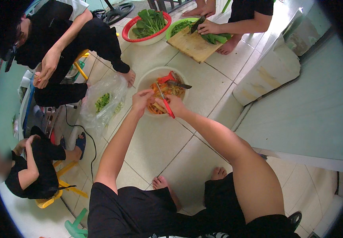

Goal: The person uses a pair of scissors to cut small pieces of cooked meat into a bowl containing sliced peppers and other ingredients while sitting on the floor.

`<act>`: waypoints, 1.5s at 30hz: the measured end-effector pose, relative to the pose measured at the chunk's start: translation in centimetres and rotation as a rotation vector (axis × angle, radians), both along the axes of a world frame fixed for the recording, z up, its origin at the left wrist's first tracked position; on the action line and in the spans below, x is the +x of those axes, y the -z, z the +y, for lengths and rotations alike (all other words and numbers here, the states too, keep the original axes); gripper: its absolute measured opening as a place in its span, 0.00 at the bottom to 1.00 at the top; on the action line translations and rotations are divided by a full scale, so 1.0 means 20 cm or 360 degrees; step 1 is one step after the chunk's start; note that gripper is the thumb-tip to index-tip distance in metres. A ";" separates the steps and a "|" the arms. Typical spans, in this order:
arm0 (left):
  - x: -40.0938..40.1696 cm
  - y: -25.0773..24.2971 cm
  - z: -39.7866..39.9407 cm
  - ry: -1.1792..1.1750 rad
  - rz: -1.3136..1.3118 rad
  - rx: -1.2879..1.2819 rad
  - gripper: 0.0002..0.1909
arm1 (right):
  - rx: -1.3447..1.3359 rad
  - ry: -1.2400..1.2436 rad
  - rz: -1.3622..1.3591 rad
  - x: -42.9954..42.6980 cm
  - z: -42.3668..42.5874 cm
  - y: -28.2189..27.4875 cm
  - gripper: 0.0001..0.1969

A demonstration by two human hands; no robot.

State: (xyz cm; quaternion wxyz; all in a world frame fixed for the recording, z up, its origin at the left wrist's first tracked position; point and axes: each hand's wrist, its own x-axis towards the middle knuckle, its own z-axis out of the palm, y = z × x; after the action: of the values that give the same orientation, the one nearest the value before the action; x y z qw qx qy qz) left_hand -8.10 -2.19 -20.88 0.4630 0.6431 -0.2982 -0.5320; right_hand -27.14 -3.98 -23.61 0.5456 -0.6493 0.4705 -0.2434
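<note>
A white bowl (163, 71) of orange and pale vegetable peelings stands on the tiled floor before me. My right hand (174, 107) holds red-handled scissors (168, 108) over the bowl, their blades pointing up and left. At the bowl's left rim is my left hand (142, 100), its thumb and fingertips pinched together near the blades; whether something small lies between them cannot be made out. Inside the bowl, a red-handled tool (166, 78) and a knife with a dark blade (181, 85) rest on the peelings.
A plastic bag of chopped greens (102, 102) lies left. Beyond are a red-rimmed basin (127, 37) of leafy greens and a cutting board (189, 46), where another person cuts greens with a knife. Two people sit at left. A foam box (263, 71) stands right; a cable (92, 139) crosses the floor.
</note>
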 end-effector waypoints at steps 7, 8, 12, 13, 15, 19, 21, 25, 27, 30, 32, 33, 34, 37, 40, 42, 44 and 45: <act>0.06 0.06 -0.01 -0.0118 0.0106 -0.0149 0.13 | 0.0434 -0.0091 -0.0017 0.00 0.05 -0.18 0.40; 0.05 0.06 -0.01 -0.0120 0.0103 -0.0178 0.13 | 0.0435 -0.0090 -0.0017 0.00 0.05 -0.18 0.40; 0.05 0.04 -0.01 -0.0110 0.0031 -0.0106 0.14 | 0.0438 -0.0193 -0.0135 0.02 0.02 -0.14 0.39; 0.02 0.02 0.00 -0.0076 0.0055 -0.0064 0.13 | 0.0350 -0.0197 -0.0139 0.02 0.01 -0.11 0.39; -0.01 0.00 0.00 -0.0043 0.0077 -0.0021 0.13 | 0.0268 -0.0175 -0.0045 0.01 -0.01 -0.07 0.38; -0.05 -0.01 -0.01 -0.0062 0.0151 -0.0035 0.12 | -0.0028 0.0001 0.0059 -0.01 -0.03 0.01 0.37; -0.01 0.01 -0.03 -0.0101 0.0164 -0.0047 0.12 | 0.0004 0.0034 0.0119 0.00 -0.03 -0.02 0.37; 0.09 0.07 0.02 -0.0068 -0.0058 -0.0057 0.12 | 0.0402 -0.0232 0.0114 0.01 -0.04 -0.19 0.42; 0.03 0.04 -0.02 -0.0033 -0.0047 -0.0102 0.12 | 0.0332 -0.0322 0.0083 -0.02 -0.03 -0.08 0.45; 0.00 0.00 0.00 -0.0097 0.0093 -0.0040 0.14 | 0.0485 -0.0223 0.0064 -0.01 0.02 -0.13 0.44; 0.02 0.00 0.01 -0.0120 0.0074 -0.0034 0.14 | 0.0362 -0.0209 -0.0010 0.04 0.03 -0.12 0.43; 0.02 0.01 0.02 -0.0136 0.0073 -0.0003 0.14 | 0.0264 -0.0185 -0.0067 0.05 0.05 -0.12 0.42; 0.03 0.01 0.02 -0.0139 0.0070 0.0001 0.14 | 0.0268 -0.0188 -0.0069 0.05 0.05 -0.12 0.42; 0.01 0.04 0.00 -0.0019 0.0165 0.0016 0.14 | 0.0241 -0.0153 0.0120 0.01 0.01 -0.06 0.40; 0.00 0.06 -0.01 0.0036 0.0214 -0.0004 0.14 | 0.0057 -0.0002 0.0012 0.02 -0.01 -0.01 0.40; 0.02 0.06 0.00 -0.0007 0.0183 -0.0081 0.15 | 0.0096 0.0045 -0.0044 0.03 -0.01 -0.03 0.33; 0.05 0.04 0.01 -0.0079 0.0036 -0.0072 0.14 | 0.0245 -0.0013 -0.0057 0.04 0.01 -0.09 0.34; 0.03 0.03 0.01 -0.0133 -0.0091 -0.0072 0.14 | 0.0384 -0.0053 -0.0052 0.03 0.00 -0.08 0.36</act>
State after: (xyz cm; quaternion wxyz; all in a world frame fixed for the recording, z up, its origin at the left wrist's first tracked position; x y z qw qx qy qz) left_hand -7.49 -2.06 -21.54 0.4905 0.6593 -0.2963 -0.4868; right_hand -26.62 -3.90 -21.95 0.6313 -0.5826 0.4768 -0.1864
